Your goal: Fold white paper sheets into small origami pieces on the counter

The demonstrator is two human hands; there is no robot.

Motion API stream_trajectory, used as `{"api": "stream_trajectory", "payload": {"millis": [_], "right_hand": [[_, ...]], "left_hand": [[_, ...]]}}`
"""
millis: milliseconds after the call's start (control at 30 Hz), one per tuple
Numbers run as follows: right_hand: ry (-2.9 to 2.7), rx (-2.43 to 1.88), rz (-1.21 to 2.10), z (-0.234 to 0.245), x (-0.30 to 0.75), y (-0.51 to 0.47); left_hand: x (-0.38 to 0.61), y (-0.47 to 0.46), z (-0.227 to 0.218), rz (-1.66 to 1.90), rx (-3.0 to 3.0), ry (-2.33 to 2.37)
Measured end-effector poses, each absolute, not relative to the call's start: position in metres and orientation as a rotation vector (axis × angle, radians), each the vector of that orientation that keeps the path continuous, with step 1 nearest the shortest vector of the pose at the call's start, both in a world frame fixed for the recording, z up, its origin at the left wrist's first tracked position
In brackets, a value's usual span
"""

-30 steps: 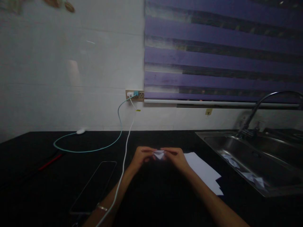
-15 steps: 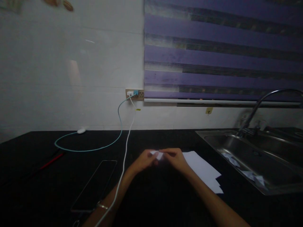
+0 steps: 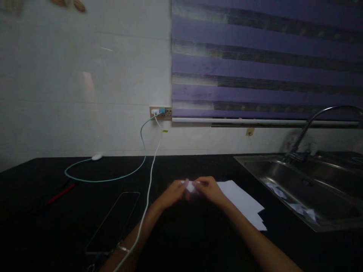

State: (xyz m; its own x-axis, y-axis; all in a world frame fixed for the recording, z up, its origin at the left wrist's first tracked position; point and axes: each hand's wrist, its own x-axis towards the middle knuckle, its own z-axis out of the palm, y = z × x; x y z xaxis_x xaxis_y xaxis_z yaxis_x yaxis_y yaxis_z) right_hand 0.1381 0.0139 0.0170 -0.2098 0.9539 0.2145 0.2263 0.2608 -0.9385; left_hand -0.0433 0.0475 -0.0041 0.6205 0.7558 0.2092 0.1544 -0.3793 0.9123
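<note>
Both my hands meet over the black counter (image 3: 198,241), pinching one small folded piece of white paper (image 3: 190,186). My left hand (image 3: 172,194) grips its left side with closed fingers. From the right, my right hand (image 3: 210,189) holds the other side, fingers also pinched. Much of the paper is hidden by my fingers. A stack of white sheets (image 3: 244,204) lies just right of my right hand.
A phone (image 3: 113,223) lies face up at the left, with a white cable (image 3: 149,192) running to the wall socket (image 3: 161,112). A teal cable (image 3: 107,175) and a red pen (image 3: 61,192) lie farther left. A steel sink (image 3: 300,189) with paper scraps and a tap (image 3: 314,121) is at the right.
My hands have drawn closer together round the paper. The flat folded shape seen earlier is now more covered by my fingers. Everything else is unmoved.
</note>
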Motion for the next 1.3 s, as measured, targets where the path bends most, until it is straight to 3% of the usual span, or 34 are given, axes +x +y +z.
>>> {"api": "stream_trajectory", "payload": {"millis": [700, 1000, 1300], "right_hand": [[-1.683, -1.125, 1.127, 0.016, 0.137, 0.010], [-1.733, -1.203, 0.974, 0.014, 0.140, 0.013], [-1.800, -1.150, 0.821, 0.016, 0.135, 0.011]], "left_hand": [[-0.043, 0.045, -0.010, 0.815, 2.029, 0.992], [-0.044, 0.048, -0.006, 0.807, 1.789, 0.780], [-0.040, 0.058, -0.012, 0.899, 1.735, 0.913]]}}
